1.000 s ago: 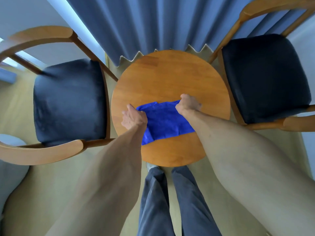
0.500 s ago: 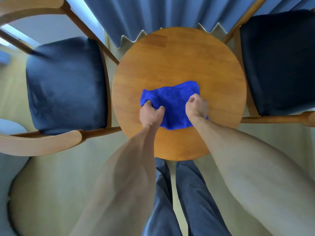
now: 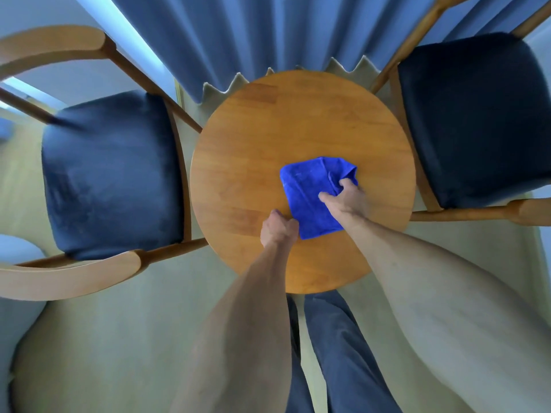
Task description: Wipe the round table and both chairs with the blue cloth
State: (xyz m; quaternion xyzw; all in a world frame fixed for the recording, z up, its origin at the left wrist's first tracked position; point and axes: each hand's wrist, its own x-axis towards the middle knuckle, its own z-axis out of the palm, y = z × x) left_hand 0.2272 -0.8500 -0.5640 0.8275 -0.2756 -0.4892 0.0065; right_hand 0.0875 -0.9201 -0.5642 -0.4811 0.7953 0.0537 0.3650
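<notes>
While both your hands hold the folded blue cloth (image 3: 313, 198) on the round surface (image 3: 253, 150), right hand (image 3: 347, 201) gripping, left hand (image 3: 278, 229) pinching its near corner, you are probably preparing to wipe; next press it flat.

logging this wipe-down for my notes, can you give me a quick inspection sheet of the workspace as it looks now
surface: round wooden table, bare wood showing around the cloth
job's things: blue cloth folded and lying on the table's near right part; left chair and right chair, each with a dark seat cushion and wooden frame, stand either side of the table
clutter: nothing seen on the table besides the cloth
hands: left hand fingers curled at the cloth's near left edge; right hand grips the cloth's right side, fabric bunched under the fingers
cables: nothing seen
surroundings: blue curtain behind the table, pale floor, the person's trouser legs below the table edge
</notes>
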